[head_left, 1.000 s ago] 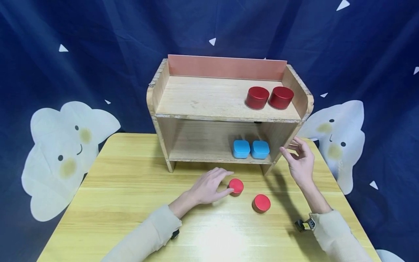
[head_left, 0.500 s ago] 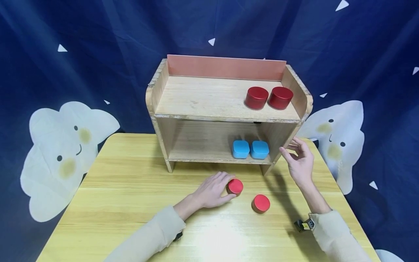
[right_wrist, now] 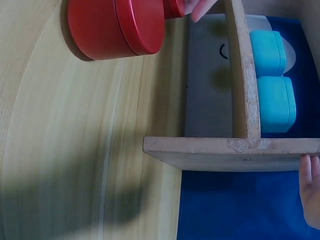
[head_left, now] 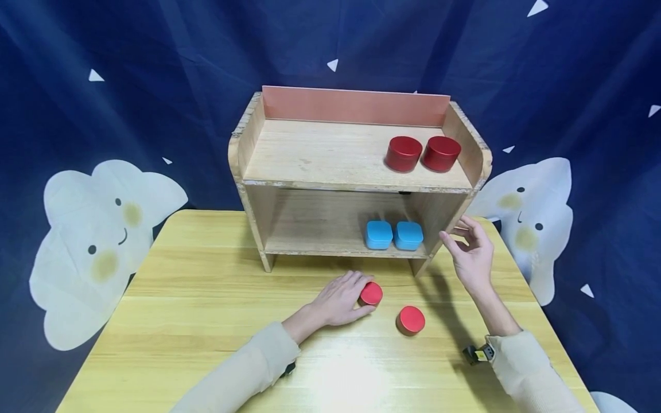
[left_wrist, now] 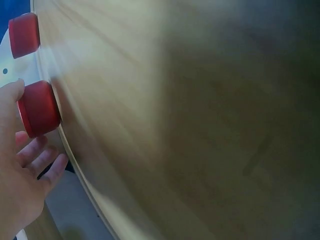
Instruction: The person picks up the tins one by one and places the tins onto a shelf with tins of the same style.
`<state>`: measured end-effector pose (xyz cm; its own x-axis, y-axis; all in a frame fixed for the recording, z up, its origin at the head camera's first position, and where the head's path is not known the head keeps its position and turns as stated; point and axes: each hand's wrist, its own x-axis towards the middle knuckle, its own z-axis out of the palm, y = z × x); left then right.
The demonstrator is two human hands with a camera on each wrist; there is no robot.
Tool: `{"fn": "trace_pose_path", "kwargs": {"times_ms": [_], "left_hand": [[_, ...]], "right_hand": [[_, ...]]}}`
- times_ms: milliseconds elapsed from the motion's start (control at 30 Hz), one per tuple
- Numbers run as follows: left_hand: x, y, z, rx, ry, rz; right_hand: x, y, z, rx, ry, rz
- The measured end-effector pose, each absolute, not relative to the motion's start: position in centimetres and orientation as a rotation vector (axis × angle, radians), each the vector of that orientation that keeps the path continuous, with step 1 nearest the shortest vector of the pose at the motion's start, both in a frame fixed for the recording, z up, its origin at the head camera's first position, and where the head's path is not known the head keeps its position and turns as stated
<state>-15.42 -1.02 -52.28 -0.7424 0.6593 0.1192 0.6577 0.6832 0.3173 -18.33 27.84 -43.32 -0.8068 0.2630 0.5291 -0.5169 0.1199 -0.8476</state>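
Note:
My left hand (head_left: 341, 301) pinches a small round red tin (head_left: 370, 293) on the table in front of the shelf, thumb on its near side and forefinger on its far side. In the left wrist view the thumb and fingers lie on opposite sides of that red tin (left_wrist: 40, 109). A second red tin (head_left: 411, 320) stands apart, to the right and nearer. My right hand (head_left: 474, 258) is at the outer right side of the wooden shelf (head_left: 320, 221), its fingers loosely bent. In the right wrist view its fingertips (right_wrist: 306, 172) meet the side panel.
Two larger dark red tins (head_left: 404, 154) stand at the right of the upper board. Two blue rounded-square tins (head_left: 379, 234) sit side by side at the right of the lower board. Behind the table (head_left: 181, 275) hangs a dark blue curtain (head_left: 206, 69) with cloud shapes.
My left hand has moved slightly right and nearer, and its thumb and forefinger have come round the left red tin. The right hand holds its place at the shelf's side.

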Motion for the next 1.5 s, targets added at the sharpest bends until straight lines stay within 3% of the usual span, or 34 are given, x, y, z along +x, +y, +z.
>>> {"fn": "trace_pose_path", "kwargs": {"times_ms": [1500], "left_hand": [[-14.9, -2.5, -51.0, 1.182, 2.866, 0.544]], "right_hand": [[-18.4, 27.8, -43.4, 0.236, -1.81, 1.768]]}}
